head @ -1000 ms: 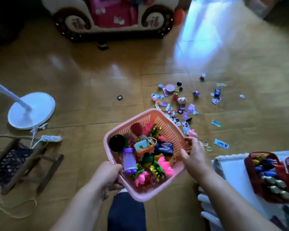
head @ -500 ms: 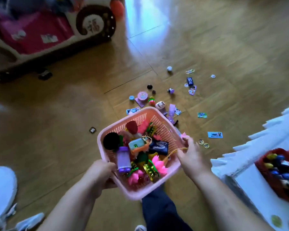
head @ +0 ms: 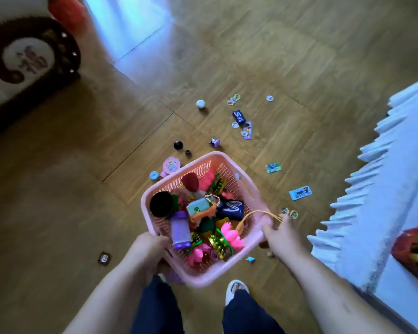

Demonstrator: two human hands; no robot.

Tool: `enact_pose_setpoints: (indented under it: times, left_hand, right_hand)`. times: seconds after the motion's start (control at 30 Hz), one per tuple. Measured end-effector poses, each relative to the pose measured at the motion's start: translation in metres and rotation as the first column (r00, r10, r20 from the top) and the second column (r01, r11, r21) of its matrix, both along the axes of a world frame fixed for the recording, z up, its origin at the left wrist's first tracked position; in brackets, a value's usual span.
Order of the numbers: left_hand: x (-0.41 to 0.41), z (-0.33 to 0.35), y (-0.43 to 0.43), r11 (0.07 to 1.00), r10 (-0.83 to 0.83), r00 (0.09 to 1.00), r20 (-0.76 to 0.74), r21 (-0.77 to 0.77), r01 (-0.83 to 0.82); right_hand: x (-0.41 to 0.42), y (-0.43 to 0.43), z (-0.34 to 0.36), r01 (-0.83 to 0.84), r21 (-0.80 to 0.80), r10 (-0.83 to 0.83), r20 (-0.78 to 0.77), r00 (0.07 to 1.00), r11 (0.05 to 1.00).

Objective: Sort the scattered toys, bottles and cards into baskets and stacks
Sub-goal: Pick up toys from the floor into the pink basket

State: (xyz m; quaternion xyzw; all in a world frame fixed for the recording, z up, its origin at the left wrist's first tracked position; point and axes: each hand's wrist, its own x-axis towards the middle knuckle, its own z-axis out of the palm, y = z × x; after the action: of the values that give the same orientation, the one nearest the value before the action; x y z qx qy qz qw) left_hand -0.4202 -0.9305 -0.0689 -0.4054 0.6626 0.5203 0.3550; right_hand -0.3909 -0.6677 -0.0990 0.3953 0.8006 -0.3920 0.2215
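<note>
I carry a pink plastic basket (head: 246, 179) above the wooden floor. My left hand (head: 147, 249) grips its near-left rim and my right hand (head: 281, 237) grips its right rim, with a thin yellow cord under the fingers. Inside lie a purple bottle (head: 180, 229), a black round lid, pink flower toys (head: 229, 235), a dark blue pack and gold trinkets. Scattered on the floor beyond are cards (head: 299, 192), round stickers (head: 233, 100), a white ball (head: 200, 103), a black ball (head: 178, 145), a pink round case (head: 171, 164) and a small purple figure (head: 214, 142).
A white fringed cloth (head: 384, 189) covers a surface at the right, with a red basket (head: 413, 251) of coloured items on it. A plush-trimmed piece of furniture (head: 29, 59) stands at the upper left. A small dark tile (head: 104, 257) lies on the floor at my left.
The view has swung right and forward: the fan base and stool left the frame, and the scattered toys now lie closer below the basket. Both hands keep holding the basket.
</note>
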Motion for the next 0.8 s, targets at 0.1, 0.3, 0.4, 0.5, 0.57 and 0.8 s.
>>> enact_pose_setpoints:
  times: [0.1, 0.3, 0.4, 0.5, 0.57, 0.8]
  left_hand:
    - [-0.052, -0.025, 0.002, 0.997, -0.072, 0.997, 0.008, 0.028, 0.071]
    - [-0.154, -0.117, 0.001, 0.981, -0.158, 0.987, 0.013, 0.119, 0.156]
    - [-0.188, -0.161, 0.006, 0.979, -0.174, 0.984, -0.037, 0.1, 0.177]
    - [-0.209, -0.232, 0.02, 0.982, -0.158, 0.985, -0.063, 0.094, 0.164]
    - [-0.214, -0.281, 0.038, 0.987, -0.123, 0.99, -0.066, 0.094, 0.129]
    - [-0.216, -0.432, 0.122, 0.982, -0.129, 0.981, -0.148, 0.12, 0.147]
  right_hand:
    - [-0.02, -0.012, -0.027, 0.284, -0.227, -0.275, 0.074, 0.959, 0.932]
    - [-0.072, -0.065, -0.109, 0.562, -0.428, -0.579, 0.105, 0.808, 0.707]
    - [-0.105, -0.082, -0.151, 0.571, -0.453, -0.604, 0.088, 0.792, 0.684]
    - [-0.133, -0.074, -0.226, 0.58, -0.437, -0.628, 0.042, 0.777, 0.688]
    - [-0.141, -0.056, -0.286, 0.531, -0.331, -0.561, 0.007, 0.828, 0.78]
    - [-0.158, 0.025, -0.436, 0.446, -0.201, -0.467, -0.071, 0.881, 0.872]
